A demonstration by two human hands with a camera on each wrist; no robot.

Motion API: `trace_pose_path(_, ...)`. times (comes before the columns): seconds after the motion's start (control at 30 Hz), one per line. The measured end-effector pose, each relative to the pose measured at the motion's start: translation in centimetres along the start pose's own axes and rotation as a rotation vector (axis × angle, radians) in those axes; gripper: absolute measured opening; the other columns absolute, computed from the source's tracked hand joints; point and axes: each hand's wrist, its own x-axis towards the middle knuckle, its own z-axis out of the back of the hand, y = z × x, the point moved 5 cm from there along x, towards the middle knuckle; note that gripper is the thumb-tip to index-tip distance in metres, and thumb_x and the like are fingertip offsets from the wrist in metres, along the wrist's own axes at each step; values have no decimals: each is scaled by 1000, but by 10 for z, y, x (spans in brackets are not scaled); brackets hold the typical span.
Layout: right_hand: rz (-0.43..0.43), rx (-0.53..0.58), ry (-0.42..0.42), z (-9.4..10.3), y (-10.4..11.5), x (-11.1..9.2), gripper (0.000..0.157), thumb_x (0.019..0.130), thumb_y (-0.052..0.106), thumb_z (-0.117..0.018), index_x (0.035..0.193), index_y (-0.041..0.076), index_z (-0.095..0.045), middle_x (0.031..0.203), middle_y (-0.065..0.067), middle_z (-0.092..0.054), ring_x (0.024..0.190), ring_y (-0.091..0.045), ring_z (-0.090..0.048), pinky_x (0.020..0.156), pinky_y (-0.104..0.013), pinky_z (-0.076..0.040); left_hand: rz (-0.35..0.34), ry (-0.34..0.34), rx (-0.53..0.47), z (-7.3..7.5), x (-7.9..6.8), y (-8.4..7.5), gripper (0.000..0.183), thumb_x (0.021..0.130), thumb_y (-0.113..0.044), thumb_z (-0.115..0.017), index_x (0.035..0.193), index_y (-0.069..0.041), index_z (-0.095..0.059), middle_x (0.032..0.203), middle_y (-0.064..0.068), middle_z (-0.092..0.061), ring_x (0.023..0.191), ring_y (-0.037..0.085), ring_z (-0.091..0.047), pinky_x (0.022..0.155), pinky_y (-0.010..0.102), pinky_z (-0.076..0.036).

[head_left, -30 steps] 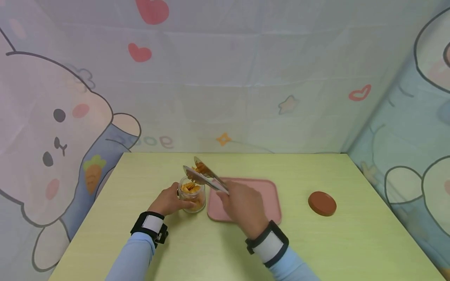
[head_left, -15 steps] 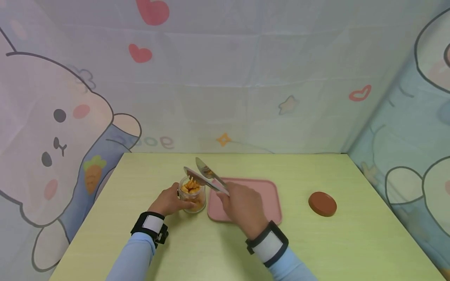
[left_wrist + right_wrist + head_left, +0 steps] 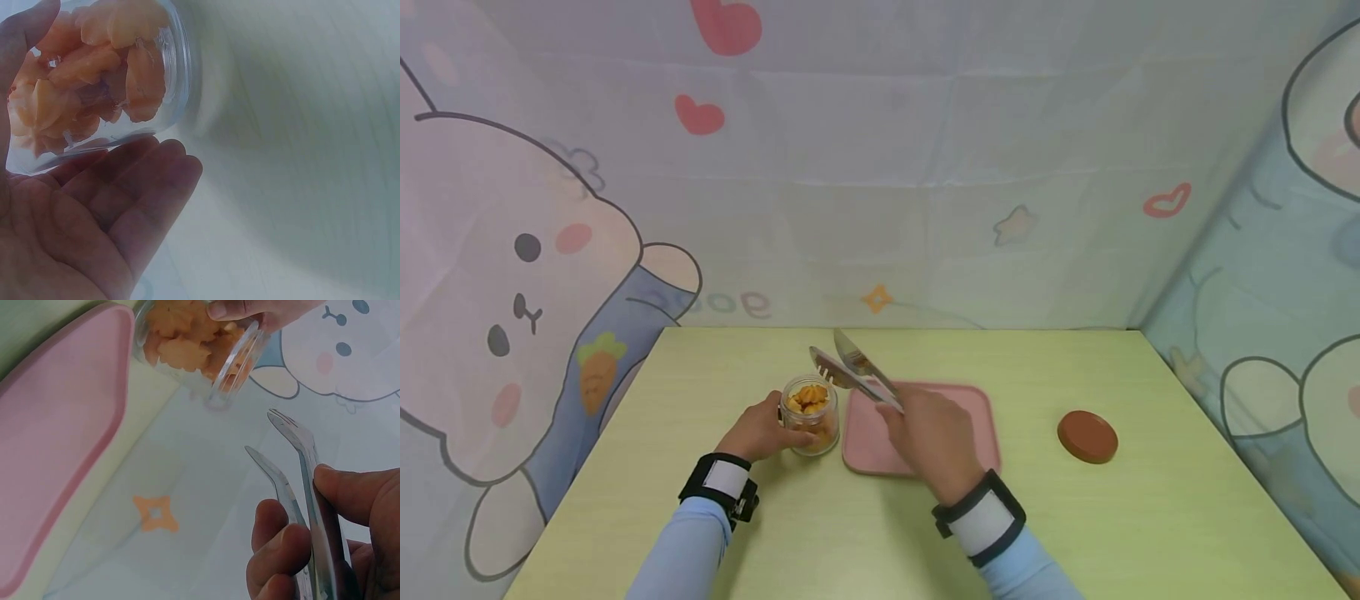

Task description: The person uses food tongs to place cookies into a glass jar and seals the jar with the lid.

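Observation:
In the head view my left hand (image 3: 763, 429) grips the side of a clear glass jar (image 3: 824, 434) standing on the table. Golden ridged cookies (image 3: 810, 397) fill it up near its uncovered mouth. Thumb and fingers lie on opposite sides of the glass in the left wrist view. My right hand (image 3: 936, 433) holds metal tongs (image 3: 874, 390) above the tray, their fork-like tips just beyond the jar's right rim. Nothing sits between the parted tips, as the right wrist view of the tongs (image 3: 315, 512) shows.
A pink rectangular tray (image 3: 861, 457) lies right of the jar, partly under my right hand. Farther right a round brown lid (image 3: 1087, 437) rests on the pale yellow-green table (image 3: 1150, 517). A printed cloth backdrop (image 3: 880, 208) rises behind the table.
A second ago the tongs had a cookie between their tips over the jar. It has been let go into the jar, and the tongs have moved right. My left hand stays put.

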Motion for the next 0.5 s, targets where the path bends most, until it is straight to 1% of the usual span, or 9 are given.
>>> trace_pose_path(0.13, 1, -7, -30, 1, -9, 0, 23, 88, 34, -65, 97, 14, -72, 57, 0, -55, 45, -14, -46, 36, -29, -35, 2, -3, 0, 0, -1, 0, 93, 67, -49, -80, 132, 4, -42, 127, 26, -58, 111, 36, -55, 91, 54, -48)
trace_pose_path(0.23, 7, -19, -55, 0, -17, -1, 20, 87, 34, -66, 83, 14, -67, 52, 1, -49, 43, -15, -44, 36, -29, -32, 3, -2, -1, 0, -2, 0, 93, 67, -48, -80, 133, 5, -42, 127, 26, -58, 111, 36, -55, 91, 54, -48)
trace_pose_path(0.3, 5, -21, -62, -2, -24, -1, 20, 87, 33, -66, 80, 15, -65, 50, 1, -48, 43, -15, -44, 37, -30, -32, 4, 1, -4, 0, -3, -1, 92, 68, -48, -80, 133, 5, -42, 127, 26, -58, 111, 36, -55, 91, 54, -48)
trace_pose_path(0.33, -1, -22, -62, -3, -28, -1, 20, 87, 33, -67, 80, 15, -66, 50, 1, -49, 44, -15, -44, 37, -30, -32, 5, 2, -4, 0, -3, -2, 92, 68, -48, -80, 133, 5, -41, 127, 26, -58, 111, 36, -55, 91, 54, -48)
trace_pose_path(0.4, -24, -18, -55, -6, -35, -1, 19, 87, 33, -67, 87, 14, -70, 53, 0, -55, 46, -16, -46, 38, -31, -35, 3, 3, -5, 1, -3, -2, 91, 68, -47, -80, 133, 5, -42, 127, 26, -58, 110, 36, -55, 91, 54, -48)
trace_pose_path(0.5, -72, -19, -29, -11, -48, -1, 27, 87, 33, -67, 105, 14, -72, 62, -5, -65, 48, -16, -50, 37, -32, -39, 1, 4, -6, 1, -3, -3, 89, 69, -46, -80, 132, 5, -42, 127, 26, -58, 110, 36, -55, 91, 54, -48)
